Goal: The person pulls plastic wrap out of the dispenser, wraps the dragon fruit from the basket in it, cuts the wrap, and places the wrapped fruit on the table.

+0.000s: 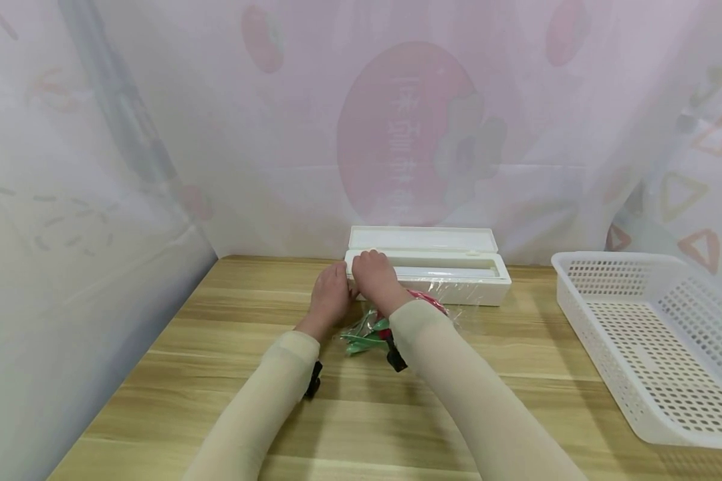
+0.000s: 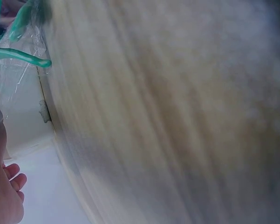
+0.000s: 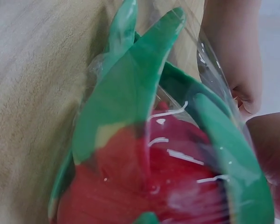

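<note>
A white cling-film dispenser box (image 1: pixel 451 275) lies open at the back of the wooden table (image 1: pixel 361 401). Both hands meet at its left end. My right hand (image 1: pixel 373 272) lies over the box's left corner with curled fingers, and in the right wrist view its thumb (image 3: pixel 272 154) and a finger (image 3: pixel 233 56) pinch the clear film (image 3: pixel 209 70). The left hand (image 1: pixel 331 292) sits beside it against the box end; its grip is hidden. A red and green toy dragon fruit (image 3: pixel 149 158), wrapped in film, lies under my right forearm (image 1: pixel 370 329).
A white perforated basket (image 1: pixel 656 341) stands at the right edge of the table. Printed translucent sheeting (image 1: pixel 397 133) walls the back and the left side. The left wrist view shows blurred wood grain, a green leaf tip (image 2: pixel 23 58) and the box side (image 2: pixel 23 126).
</note>
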Available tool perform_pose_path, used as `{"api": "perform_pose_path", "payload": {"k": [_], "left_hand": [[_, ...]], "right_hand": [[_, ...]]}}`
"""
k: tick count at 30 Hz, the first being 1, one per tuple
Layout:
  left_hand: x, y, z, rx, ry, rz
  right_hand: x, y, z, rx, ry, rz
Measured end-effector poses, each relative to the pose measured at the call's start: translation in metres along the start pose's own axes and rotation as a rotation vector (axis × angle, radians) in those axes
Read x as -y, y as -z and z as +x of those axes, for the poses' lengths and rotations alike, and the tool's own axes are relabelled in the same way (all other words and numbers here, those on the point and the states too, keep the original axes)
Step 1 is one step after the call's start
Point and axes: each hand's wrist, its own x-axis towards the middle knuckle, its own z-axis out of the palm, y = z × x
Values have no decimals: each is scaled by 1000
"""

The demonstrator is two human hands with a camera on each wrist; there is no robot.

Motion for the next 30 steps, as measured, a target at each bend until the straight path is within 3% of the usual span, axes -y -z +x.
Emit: {"api": "perform_pose_path", "payload": {"k": [9, 17, 23, 30], "left_hand": [[-2, -1, 1, 17, 3, 16], [-1, -1, 3, 91, 92, -35], [1, -1, 4, 114, 107, -25], [0, -2, 5, 129, 87, -31]], "right_hand": [[-3, 3, -5, -6, 6, -12], [-17, 2, -9, -2, -5, 26], [-25, 3, -11, 47, -10, 43], [-32, 2, -15, 32, 0, 39]]}}
